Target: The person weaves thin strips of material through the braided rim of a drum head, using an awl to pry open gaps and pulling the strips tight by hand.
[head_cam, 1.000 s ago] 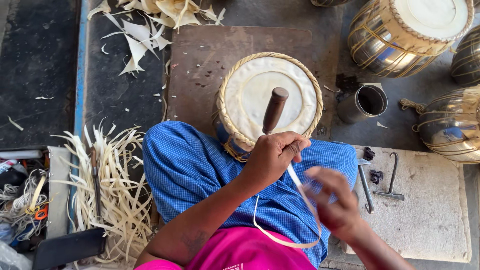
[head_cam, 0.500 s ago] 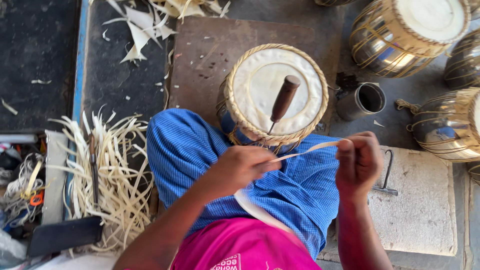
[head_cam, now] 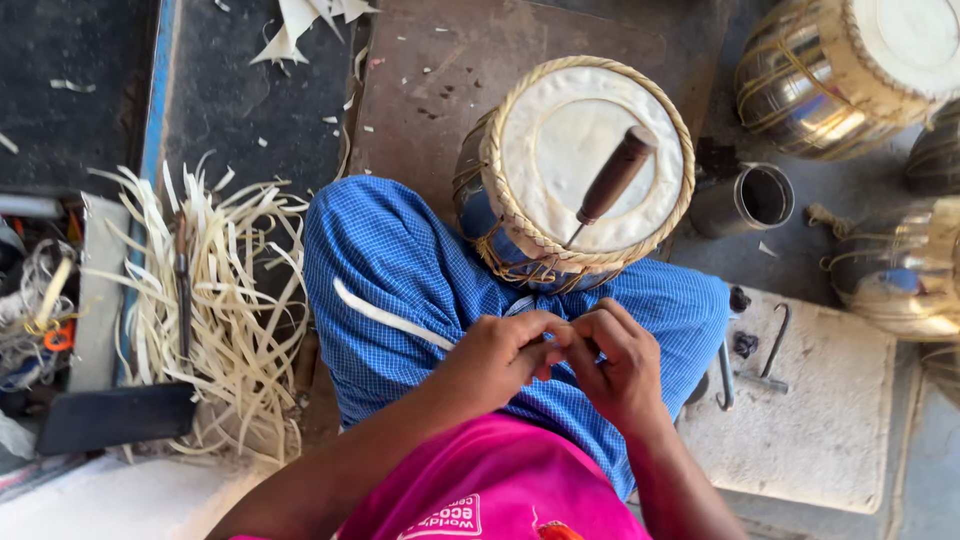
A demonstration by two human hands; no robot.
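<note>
– So, what are the two hands doing?

– The left hand [head_cam: 495, 355] and the right hand [head_cam: 620, 365] are pressed together over the lap. Both pinch the end of a pale leather strip [head_cam: 385, 315]. The rest of the strip lies across the blue checked cloth [head_cam: 400, 260] on the left knee.

– Was it like that a moment ago?

– No. Half a second ago the hands were apart and the strip was stretched tight between them. Now it hangs loose, so the pull looks finished.

– Where is the drum?

– The small drum [head_cam: 585, 160] sits just past the knees. A wooden-handled awl [head_cam: 612, 180] pokes into its woven rim.

– Any cups or pots?

– A metal cup [head_cam: 750, 200] stands right of the drum. It looks dark inside; I cannot tell what is in it. More shiny drums [head_cam: 850, 70] stand nearby, and loose strips [head_cam: 210, 300] pile up on the left.
</note>
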